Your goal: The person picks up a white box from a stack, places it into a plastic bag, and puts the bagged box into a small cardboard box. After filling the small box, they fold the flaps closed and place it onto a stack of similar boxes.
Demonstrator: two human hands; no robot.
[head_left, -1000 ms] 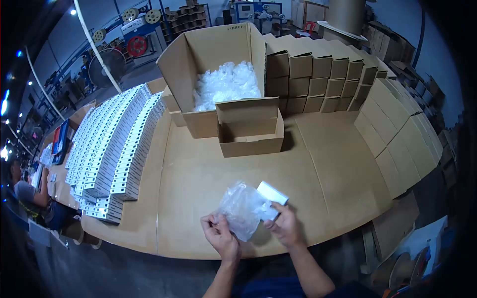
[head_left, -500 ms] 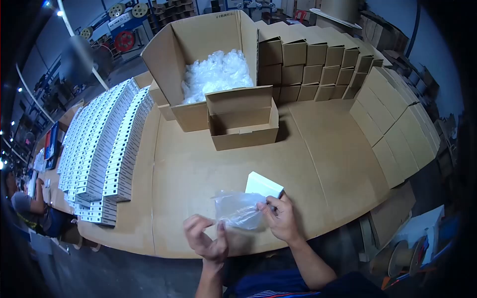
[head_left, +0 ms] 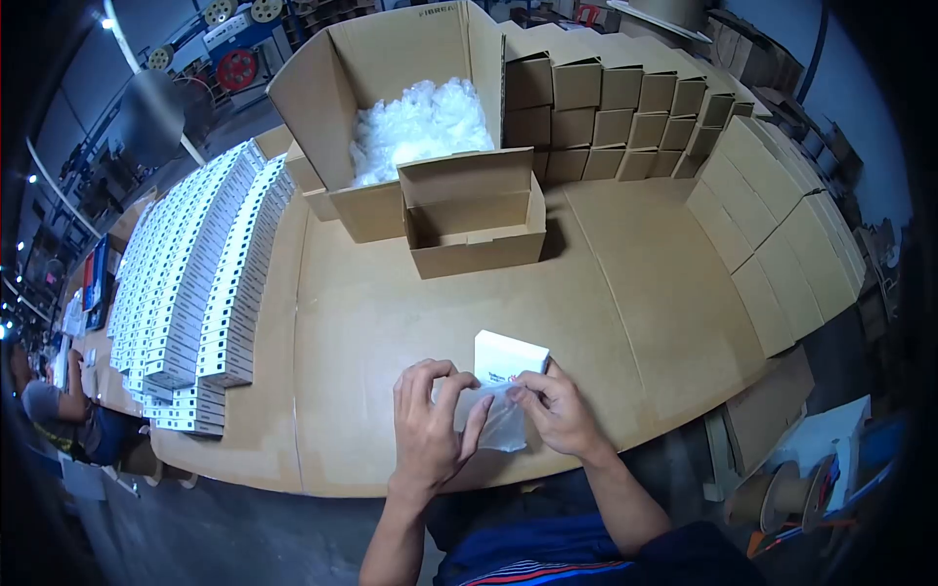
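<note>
A small white box (head_left: 510, 357) with print on its lower edge is in my right hand (head_left: 559, 410). The same hand pinches the edge of a clear plastic bag (head_left: 506, 430), which hangs just below the box. My left hand (head_left: 430, 422) is at the bag's left side, fingers curved and thumb held apart from them. Part of the bag shows between that thumb and forefinger. Farther back on the cardboard-covered table (head_left: 391, 322), an open brown carton (head_left: 479, 256) faces me.
A large carton (head_left: 357, 217) behind it holds crumpled clear plastic bags (head_left: 420, 132). Long stacks of white boxes (head_left: 186, 283) line the left side. Brown cartons (head_left: 620, 90) are piled at the back right, with more cartons (head_left: 782, 254) at the right edge. A person (head_left: 73, 400) sits at far left.
My left hand has moved right and up to the plastic bag. The white box has turned more upright, bringing its print into view, and the camera view has shifted slightly.
</note>
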